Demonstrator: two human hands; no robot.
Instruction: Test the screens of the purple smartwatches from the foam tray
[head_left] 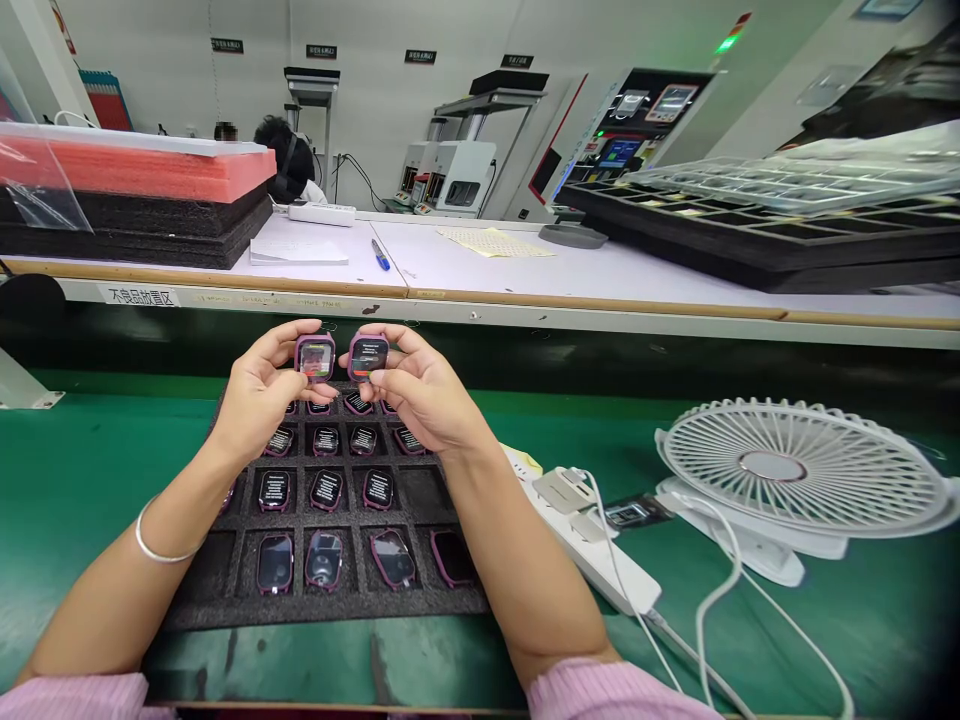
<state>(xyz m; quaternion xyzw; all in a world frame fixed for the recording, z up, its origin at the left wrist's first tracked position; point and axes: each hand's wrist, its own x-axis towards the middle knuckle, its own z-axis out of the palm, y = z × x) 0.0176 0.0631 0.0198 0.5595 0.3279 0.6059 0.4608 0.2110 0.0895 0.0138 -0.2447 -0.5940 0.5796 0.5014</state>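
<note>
Nearest, the right forearm (525, 550) hides part of the black foam tray (322, 608), whose cells hold more watches (325, 490). Above its far rows, the left hand (259, 390) pinches one purple watch (315, 358) and the right hand (424, 390) another watch (368, 357), close but apart; edge grips with thumbs off the glass would suit, the lettering being hard to read. Beyond, the shelf (465, 275) hides most of a person (289, 160).

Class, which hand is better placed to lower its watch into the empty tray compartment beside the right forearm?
Probably the right hand: it holds a watch nearer the empty compartment, while the left hand, holding another watch, would have to reach across.
</note>
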